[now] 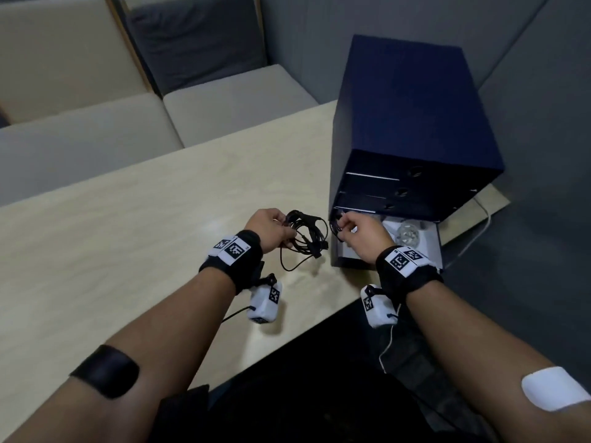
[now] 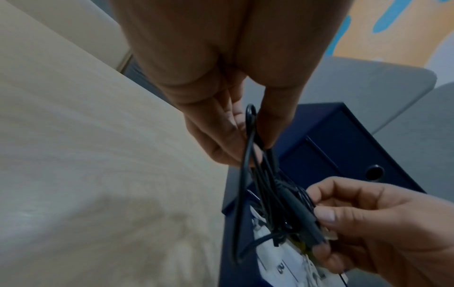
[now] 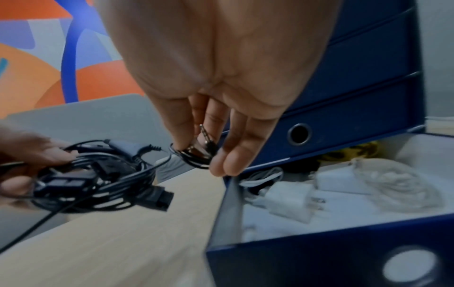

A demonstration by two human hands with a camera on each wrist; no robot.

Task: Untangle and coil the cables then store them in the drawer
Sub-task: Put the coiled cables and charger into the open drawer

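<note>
The left hand [image 1: 274, 230] is pinching the limp black cable bundle [image 1: 303, 238] above the table; the right hand [image 1: 358, 233], at its three o'clock, is pinching a small coil [image 3: 194, 155] over the open drawer [image 1: 438, 247]. Light, floppy stuff, I'd say, best gripped across the loops.

Bottom drawer [image 1: 438, 247] stood open by my rt hand [image 1: 361, 233], chargers [image 3: 290, 200] & white cables [image 3: 403, 190] crowding it, closed drawers [image 1: 383, 187] above, tabletop [image 1: 128, 235] bare to the left
</note>
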